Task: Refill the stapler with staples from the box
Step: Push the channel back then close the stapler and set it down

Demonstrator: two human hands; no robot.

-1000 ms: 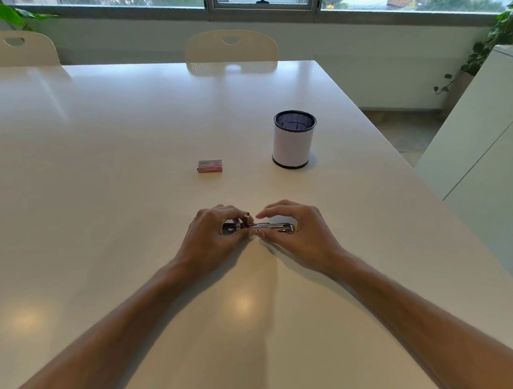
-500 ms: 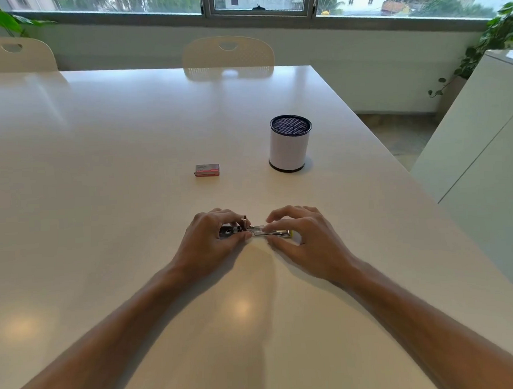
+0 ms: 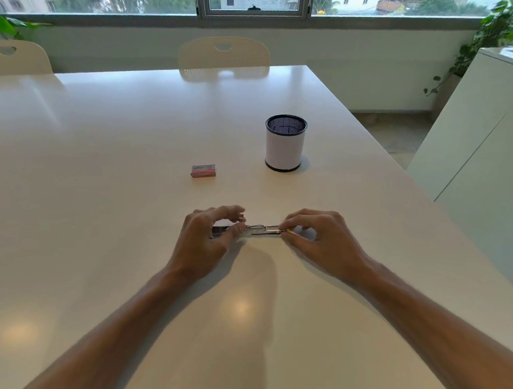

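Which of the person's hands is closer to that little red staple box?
Left. The left hand sits just in front of the staple box; the right hand lies farther right.

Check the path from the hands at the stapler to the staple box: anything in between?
Nothing visible. Both the left hand and right hand hold the stapler. The staple box lies beyond them across bare table; the pen cup stands to the right, off that path.

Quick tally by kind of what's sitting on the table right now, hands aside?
Stapler: 1, held between the left hand and the right hand
Staple box: 1
Mesh pen cup: 1
Total: 3
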